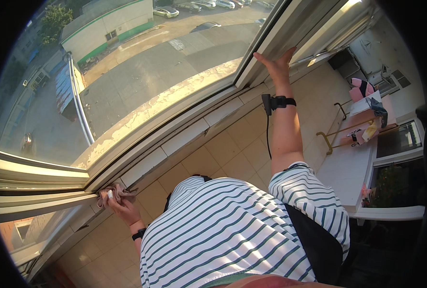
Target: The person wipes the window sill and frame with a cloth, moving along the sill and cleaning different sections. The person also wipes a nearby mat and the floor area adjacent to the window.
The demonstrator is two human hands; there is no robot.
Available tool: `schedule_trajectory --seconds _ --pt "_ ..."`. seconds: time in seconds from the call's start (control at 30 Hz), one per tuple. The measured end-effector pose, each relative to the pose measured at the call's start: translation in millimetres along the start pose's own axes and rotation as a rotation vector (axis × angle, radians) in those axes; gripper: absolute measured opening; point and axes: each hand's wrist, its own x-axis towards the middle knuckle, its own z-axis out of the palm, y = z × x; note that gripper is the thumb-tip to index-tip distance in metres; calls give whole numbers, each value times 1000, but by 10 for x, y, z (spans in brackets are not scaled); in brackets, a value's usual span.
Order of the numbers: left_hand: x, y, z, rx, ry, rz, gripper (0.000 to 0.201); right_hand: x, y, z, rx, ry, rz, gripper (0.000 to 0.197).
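A crumpled pinkish-grey rag [122, 193] is bunched in my left hand [120, 207], whose fingers are closed round it. That hand presses the rag against the lower window frame [86, 194] at its left corner, above the tiled sill. My right arm stretches up and to the right. The right hand [276, 66] is spread against the white upright window frame [284, 41], thumb and fingers apart, with no object in it. A black strap with a small box [276, 102] sits on the right wrist, and another dark band [138, 234] is round the left.
The white-tiled sill [180, 135] runs along the window track. Beyond the opening lie a flat roof [170, 77] and parked cars [204, 4]. Beige wall tiles [199, 158] are below the sill. At right, clothes [367, 129] lie over a gold-coloured rack [331, 139].
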Motion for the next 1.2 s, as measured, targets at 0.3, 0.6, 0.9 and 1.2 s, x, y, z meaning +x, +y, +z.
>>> schedule_trajectory --seconds 0.3,0.6,0.9,1.2 --pt "-89 -189 111 -95 54 17 47 36 -17 23 203 -37 -87 159" --pt "-102 -191 135 -52 64 -7 47 25 101 27 379 53 -90 144" --pt "-134 -142 94 -78 20 -48 48 -200 -52 117 392 -30 -36 93" --pt "22 209 -19 -406 148 -407 47 -2934 -1497 1211 333 -857 -818 40"
